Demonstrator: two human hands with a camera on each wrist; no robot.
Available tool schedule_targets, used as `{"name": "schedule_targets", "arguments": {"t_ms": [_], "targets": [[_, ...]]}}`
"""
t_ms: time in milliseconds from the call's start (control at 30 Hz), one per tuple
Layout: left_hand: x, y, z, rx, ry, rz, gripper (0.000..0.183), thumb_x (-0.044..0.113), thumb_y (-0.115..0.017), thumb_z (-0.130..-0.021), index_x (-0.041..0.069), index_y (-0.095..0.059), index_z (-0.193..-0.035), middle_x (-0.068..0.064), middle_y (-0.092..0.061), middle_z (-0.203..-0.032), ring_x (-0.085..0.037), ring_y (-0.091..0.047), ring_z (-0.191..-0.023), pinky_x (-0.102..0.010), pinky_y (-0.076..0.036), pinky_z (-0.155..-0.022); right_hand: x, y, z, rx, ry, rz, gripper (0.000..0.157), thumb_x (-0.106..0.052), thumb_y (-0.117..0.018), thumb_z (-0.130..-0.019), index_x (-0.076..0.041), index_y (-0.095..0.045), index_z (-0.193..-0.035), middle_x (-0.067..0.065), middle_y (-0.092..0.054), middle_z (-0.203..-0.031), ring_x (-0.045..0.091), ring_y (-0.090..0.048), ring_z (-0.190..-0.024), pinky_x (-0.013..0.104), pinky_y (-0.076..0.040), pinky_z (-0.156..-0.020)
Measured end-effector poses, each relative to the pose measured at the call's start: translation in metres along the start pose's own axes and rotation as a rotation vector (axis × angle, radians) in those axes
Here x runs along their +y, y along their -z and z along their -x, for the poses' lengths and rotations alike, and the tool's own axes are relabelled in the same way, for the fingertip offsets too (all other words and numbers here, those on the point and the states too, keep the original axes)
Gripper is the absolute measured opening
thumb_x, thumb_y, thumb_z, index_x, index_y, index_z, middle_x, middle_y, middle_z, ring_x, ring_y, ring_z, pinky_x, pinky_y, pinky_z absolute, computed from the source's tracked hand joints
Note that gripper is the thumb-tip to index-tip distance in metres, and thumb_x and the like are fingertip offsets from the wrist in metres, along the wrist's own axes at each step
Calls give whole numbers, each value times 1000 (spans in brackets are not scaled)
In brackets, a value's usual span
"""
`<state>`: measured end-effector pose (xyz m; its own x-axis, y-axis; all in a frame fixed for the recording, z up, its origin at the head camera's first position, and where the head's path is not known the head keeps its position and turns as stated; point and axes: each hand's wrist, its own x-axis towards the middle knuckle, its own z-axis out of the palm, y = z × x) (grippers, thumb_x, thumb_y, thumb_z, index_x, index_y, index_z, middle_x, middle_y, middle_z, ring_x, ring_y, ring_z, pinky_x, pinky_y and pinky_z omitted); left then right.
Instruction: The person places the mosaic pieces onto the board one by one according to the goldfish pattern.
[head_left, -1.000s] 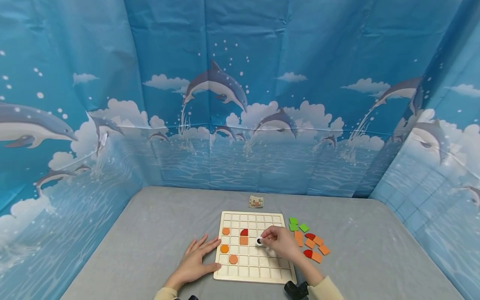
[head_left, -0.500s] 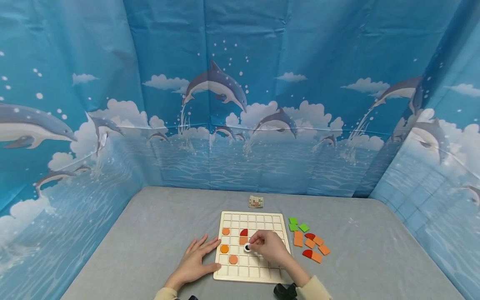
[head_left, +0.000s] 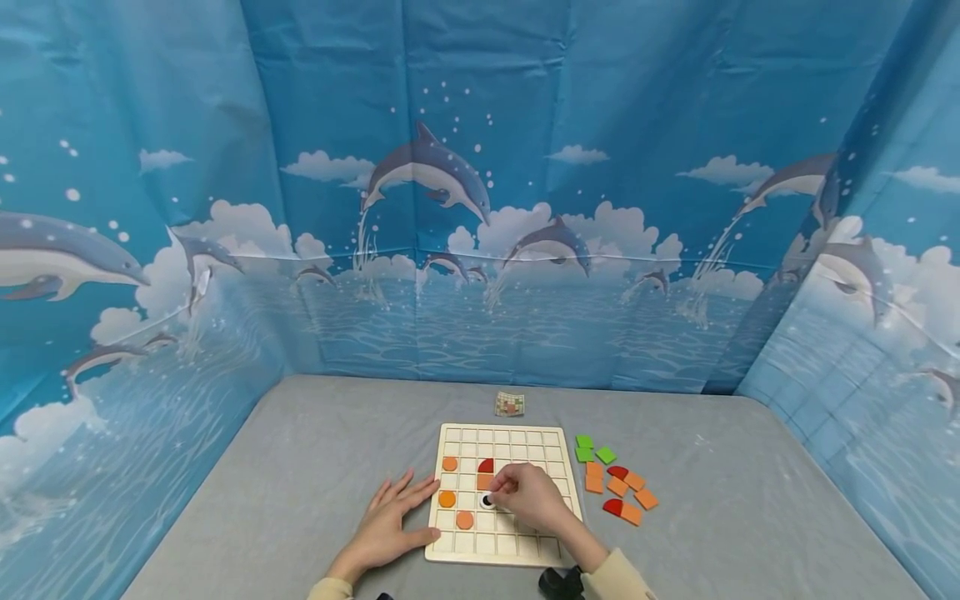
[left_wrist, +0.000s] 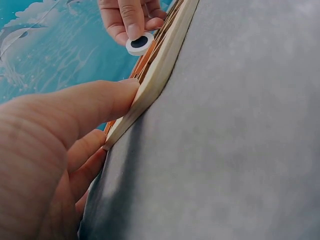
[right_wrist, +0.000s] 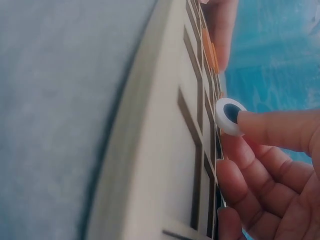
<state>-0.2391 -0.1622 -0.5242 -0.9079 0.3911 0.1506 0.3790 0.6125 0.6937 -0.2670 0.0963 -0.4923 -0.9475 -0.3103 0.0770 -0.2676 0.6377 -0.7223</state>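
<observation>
A pale wooden grid board (head_left: 517, 546) lies on the grey table. My right hand (head_left: 531, 498) pinches a white disc with a black centre (right_wrist: 223, 119) between thumb and fingers, over a cell just below the orange square (head_left: 485, 482). Whether the disc touches the board I cannot tell. Along the board's left edge rests my left hand (head_left: 386, 521), its fingers spread and its thumb on the rim, as the left wrist view also shows. A red quarter-round piece (head_left: 486, 466) sits above the orange square, and several orange discs (head_left: 447, 498) occupy cells at the left.
Right of the board lie several green squares (head_left: 584, 454), orange squares (head_left: 646, 499) and red quarter-round pieces (head_left: 612, 507). Behind the board is a small patterned card (head_left: 510, 405). A blue dolphin-print curtain (head_left: 465, 333) encloses the table's back and sides.
My right hand has carried the black-and-white disc left and slightly nearer across the board, to below the orange square. The left hand has stayed at the board's edge.
</observation>
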Motion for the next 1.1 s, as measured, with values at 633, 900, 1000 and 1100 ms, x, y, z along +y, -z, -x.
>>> {"name": "schedule_targets", "arguments": {"t_ms": [633, 900, 1000, 1100], "targets": [[2, 1, 0, -3, 13, 3, 70, 44, -72, -80, 13, -51, -139, -4, -45, -143, -38, -19, -139, -58, 0, -108, -3, -2, -2, 17, 20, 85, 6, -17, -75, -81, -17, -72, -75, -13, -57, -62, 6, -50, -56, 27, -40, -52], [1, 0, -1, 0, 15, -1, 70, 45, -73, -79, 15, -51, -139, -3, -45, -143, -38, -20, -139, -59, 0, -108, -4, -3, -2, 46, 22, 126, 9, -20, -77, -79, -20, -72, -72, -14, -54, -60, 5, -47, -54, 24, -38, -50], [0, -1, -1, 2, 12, -3, 70, 45, -73, -79, 15, -52, -139, -3, -45, -143, -37, -20, -139, -58, 0, -108, -4, -3, -2, 54, 30, 130, 10, -20, -77, -78, -20, -70, -70, -14, -54, -59, 5, -47, -53, 24, -37, -49], [-1, -1, -1, 1, 15, -2, 71, 46, -72, -79, 15, -52, -139, -3, -45, -143, -37, -20, -139, -57, -1, -108, -4, -3, -2, 53, 32, 121, 11, -20, -78, -77, -19, -70, -70, -14, -54, -60, 5, -47, -53, 24, -38, -49]]}}
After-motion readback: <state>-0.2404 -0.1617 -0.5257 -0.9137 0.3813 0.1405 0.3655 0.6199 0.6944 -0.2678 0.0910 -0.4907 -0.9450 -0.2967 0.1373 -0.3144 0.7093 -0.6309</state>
